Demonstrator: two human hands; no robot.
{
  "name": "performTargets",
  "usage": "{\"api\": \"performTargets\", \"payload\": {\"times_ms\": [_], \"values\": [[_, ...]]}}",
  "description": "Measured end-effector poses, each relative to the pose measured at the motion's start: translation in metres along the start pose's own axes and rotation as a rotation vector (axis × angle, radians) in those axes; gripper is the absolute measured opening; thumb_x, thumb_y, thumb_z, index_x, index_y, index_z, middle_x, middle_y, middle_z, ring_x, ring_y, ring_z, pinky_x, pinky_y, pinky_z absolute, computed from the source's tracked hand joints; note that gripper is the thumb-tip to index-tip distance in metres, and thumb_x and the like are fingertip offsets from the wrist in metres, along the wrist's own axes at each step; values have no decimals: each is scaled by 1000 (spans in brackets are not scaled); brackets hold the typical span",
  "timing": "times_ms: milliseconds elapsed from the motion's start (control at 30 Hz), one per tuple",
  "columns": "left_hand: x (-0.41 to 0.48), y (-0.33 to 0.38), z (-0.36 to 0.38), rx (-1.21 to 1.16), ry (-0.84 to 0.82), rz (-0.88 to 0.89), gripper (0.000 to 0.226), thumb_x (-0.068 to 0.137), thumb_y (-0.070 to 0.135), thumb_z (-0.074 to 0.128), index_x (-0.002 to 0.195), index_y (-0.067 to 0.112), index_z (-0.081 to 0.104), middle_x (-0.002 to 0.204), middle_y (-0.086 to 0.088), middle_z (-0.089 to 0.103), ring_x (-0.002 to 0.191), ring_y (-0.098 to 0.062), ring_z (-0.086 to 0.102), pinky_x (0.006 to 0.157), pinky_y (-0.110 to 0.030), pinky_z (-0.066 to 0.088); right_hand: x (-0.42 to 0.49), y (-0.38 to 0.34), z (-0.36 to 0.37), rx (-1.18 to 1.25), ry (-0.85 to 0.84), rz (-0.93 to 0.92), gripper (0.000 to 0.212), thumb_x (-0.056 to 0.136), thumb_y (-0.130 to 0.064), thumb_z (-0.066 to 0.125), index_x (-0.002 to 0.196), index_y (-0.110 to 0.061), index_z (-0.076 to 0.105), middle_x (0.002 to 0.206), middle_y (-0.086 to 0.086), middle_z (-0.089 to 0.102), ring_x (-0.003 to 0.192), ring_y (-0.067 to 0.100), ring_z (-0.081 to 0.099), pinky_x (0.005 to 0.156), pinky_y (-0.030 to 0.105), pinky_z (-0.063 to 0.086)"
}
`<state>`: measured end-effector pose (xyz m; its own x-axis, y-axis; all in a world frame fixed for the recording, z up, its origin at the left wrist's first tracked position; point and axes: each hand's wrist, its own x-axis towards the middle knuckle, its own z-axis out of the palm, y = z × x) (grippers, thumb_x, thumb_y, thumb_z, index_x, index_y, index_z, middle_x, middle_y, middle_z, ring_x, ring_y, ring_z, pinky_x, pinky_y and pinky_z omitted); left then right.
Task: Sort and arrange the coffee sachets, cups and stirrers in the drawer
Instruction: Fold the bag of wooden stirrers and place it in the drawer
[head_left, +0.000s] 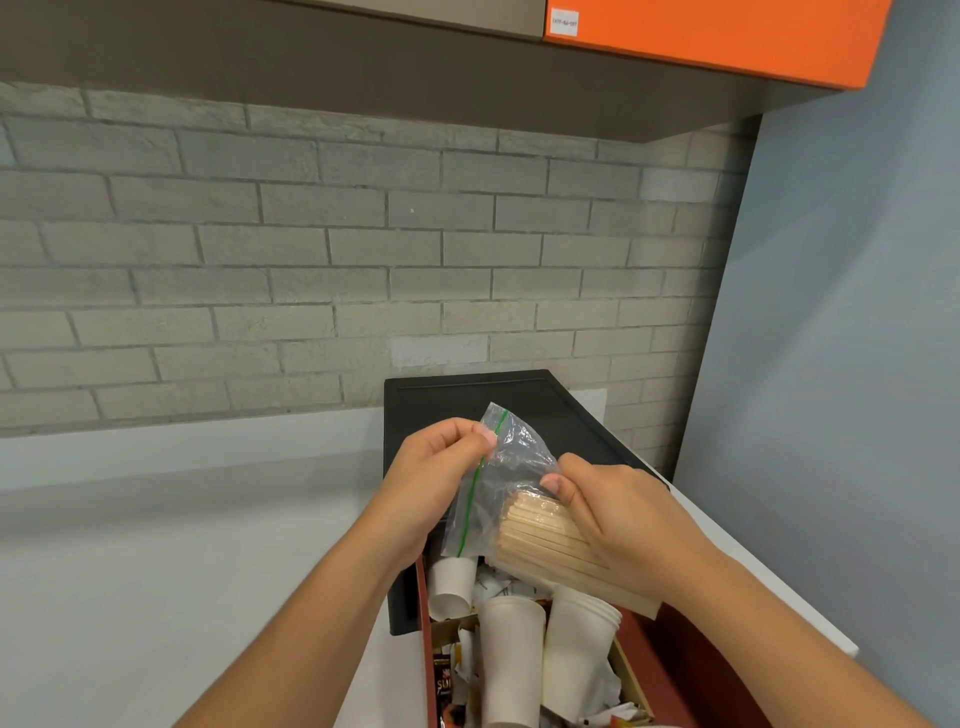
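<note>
Head view: nearest, the open red-brown drawer (423, 618) holds white paper cups (511, 660) lying among dark coffee sachets (445, 686) and crumpled paper. Above it, the left hand (431, 478) pinches the green-zipped edge of a clear plastic bag (506, 475), and the right hand (618, 525) is curled around the wooden stirrers (545, 540) bundled in it. Behind lies a black tray (519, 395) on the white worktop (156, 519). Beyond are a grey brick wall (311, 260), a blue-grey side wall (857, 312) and an orange cabinet (727, 36) overhead.

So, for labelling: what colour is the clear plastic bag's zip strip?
Green zip strip; head view.
</note>
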<state>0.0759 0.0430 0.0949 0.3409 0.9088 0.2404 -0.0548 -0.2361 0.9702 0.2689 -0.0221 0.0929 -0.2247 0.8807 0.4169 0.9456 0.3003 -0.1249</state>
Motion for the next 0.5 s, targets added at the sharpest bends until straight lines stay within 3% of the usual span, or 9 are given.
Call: {"api": "performTargets", "payload": {"times_ms": [133, 233, 333, 500], "values": [[1, -1, -1, 25, -25, -13, 22, 97, 28, 57, 94, 10, 70, 96, -7, 73, 86, -14, 69, 80, -28, 56, 2, -1, 0, -15, -3, 2, 39, 95, -55, 13, 94, -30, 43, 80, -11, 56, 76, 9, 56, 66, 24, 44], [1, -2, -1, 14, -65, -13, 23, 99, 27, 55, 99, 9, 69, 98, -10, 72, 86, -13, 68, 77, -24, 56, 3, 0, 1, -7, -5, 8, 55, 84, -61, 3, 96, -28, 46, 82, -10, 58, 77, 10, 57, 69, 27, 47], [1, -3, 0, 14, -88, 8, 25, 99, 29, 54, 102, 8, 67, 102, -13, 71, 89, -17, 68, 79, -26, 56, 3, 2, 4, -3, 18, 0, 56, 81, -65, -1, 90, -30, 42, 74, -12, 53, 72, 9, 55, 64, 25, 43], [-1, 0, -2, -18, -92, -14, 21, 92, 41, 59, 88, 27, 74, 99, -1, 74, 97, -18, 69, 89, -33, 54, 5, 7, 3, -5, 14, 15, 50, 84, -62, 2, 89, -31, 40, 73, -12, 52, 71, 8, 54, 64, 24, 45]]}}
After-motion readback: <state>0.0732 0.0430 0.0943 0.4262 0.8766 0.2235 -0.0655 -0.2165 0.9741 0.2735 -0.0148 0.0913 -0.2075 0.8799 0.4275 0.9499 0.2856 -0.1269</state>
